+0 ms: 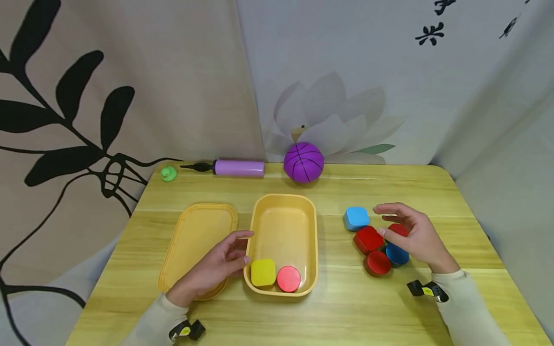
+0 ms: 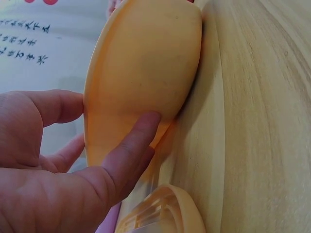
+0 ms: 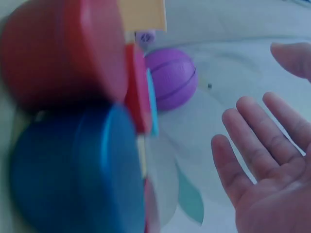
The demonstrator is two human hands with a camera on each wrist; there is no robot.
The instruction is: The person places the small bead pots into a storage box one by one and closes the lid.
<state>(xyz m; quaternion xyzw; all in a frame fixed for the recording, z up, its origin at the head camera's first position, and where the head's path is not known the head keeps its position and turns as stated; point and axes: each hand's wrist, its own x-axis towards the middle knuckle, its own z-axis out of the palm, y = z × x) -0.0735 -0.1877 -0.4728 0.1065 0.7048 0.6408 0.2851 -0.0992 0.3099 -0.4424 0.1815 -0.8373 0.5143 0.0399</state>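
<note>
At work over a wooden table

Touching a tray, just right of the left hand, with relaxed fingers. Partly covering a lid with that hand. Hovering with a spread right hand above red blocks and blue blocks. Showing a yellow block in the tray, near the left hand.

A tray stood on a table, with two blocks side by side inside its near end. A lid lay just left of the tray, whose left side the left hand touched. Well to the tray's right, the right hand hung above five more blocks in a cluster. Behind the tray sat a ball, slightly right, a pump, slightly left, and a toy duck, farther left.
</note>
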